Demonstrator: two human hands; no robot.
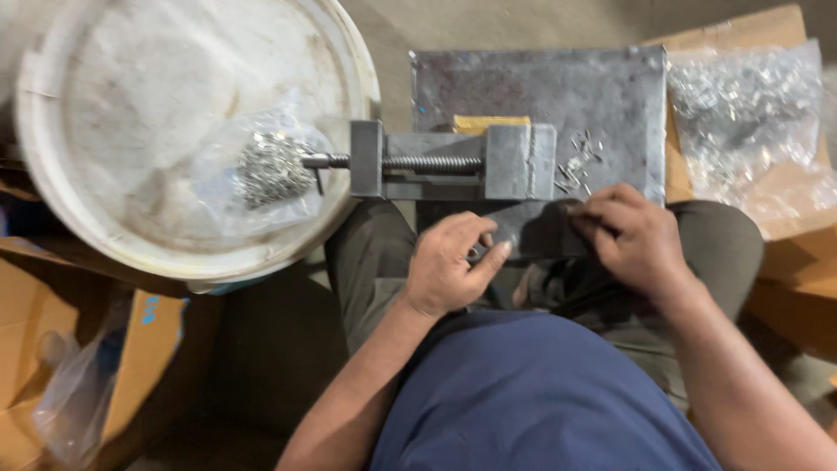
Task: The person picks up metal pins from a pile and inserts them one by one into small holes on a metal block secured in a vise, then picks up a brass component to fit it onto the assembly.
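Hands meet at the near edge of a grey metal plate (pixel 540 96) that lies across the lap of a seated person, seen from above. The left hand (pixel 449 262) is curled narrow, its fingers bent inward and the thumb stretched toward the plate's front lip; whether it pinches anything is hidden by the knuckles. The right hand (pixel 632 235) lies palm down with fingers half closed, its fingertips (pixel 580 209) resting at the edge of a small scatter of silver pins (pixel 577 166) on the plate; I cannot tell whether it grips one. The pins lie loose just past the fingertips, probably so they can be picked up one at a time. Just beyond the left hand sits a small steel vise (pixel 453 161), lying across the plate with its screw handle pointing left, close enough for both hands to reach. A yellow block (pixel 493 123) shows behind the vise. Left of the vise handle, a clear bag of shiny metal bits (pixel 261 170) rests on a large white bucket lid (pixel 174 105). Right of the plate, another clear bag of silver parts (pixel 745 113) lies on brown cardboard (pixel 789 253). More cardboard and a crumpled plastic bag (pixel 74 392) crowd the lower left.
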